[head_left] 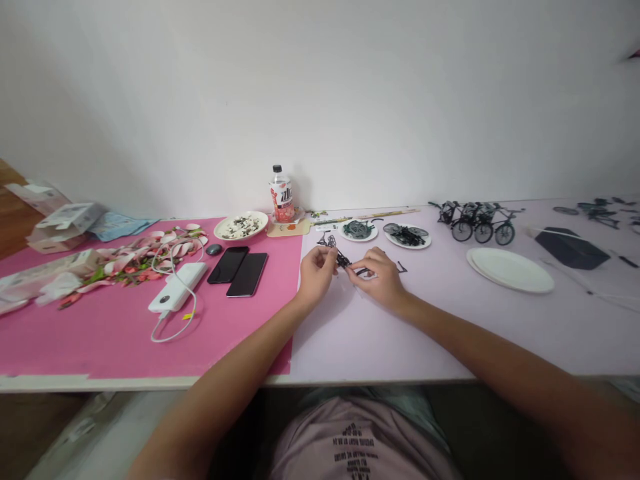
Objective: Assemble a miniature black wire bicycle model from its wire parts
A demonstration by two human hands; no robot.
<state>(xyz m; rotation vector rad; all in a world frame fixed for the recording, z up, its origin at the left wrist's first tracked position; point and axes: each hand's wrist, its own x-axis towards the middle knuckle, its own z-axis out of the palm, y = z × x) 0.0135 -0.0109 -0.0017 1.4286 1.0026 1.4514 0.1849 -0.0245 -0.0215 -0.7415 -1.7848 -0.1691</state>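
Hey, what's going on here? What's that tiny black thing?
A person is holding a small, thin black part in the fingertips of both bare hands, the left hand and the right hand, above a pale lilac tabletop. Just beyond are round white plates with small dark pieces on them. Little dark model bicycles stand together to the right.

A plain, pale grey wall (320, 87) rises behind the surface (400, 343), which is pink on the left and pale lilac on the right. A brown, wood-like patch (9, 205) shows at far left. Soft, even light falls throughout.
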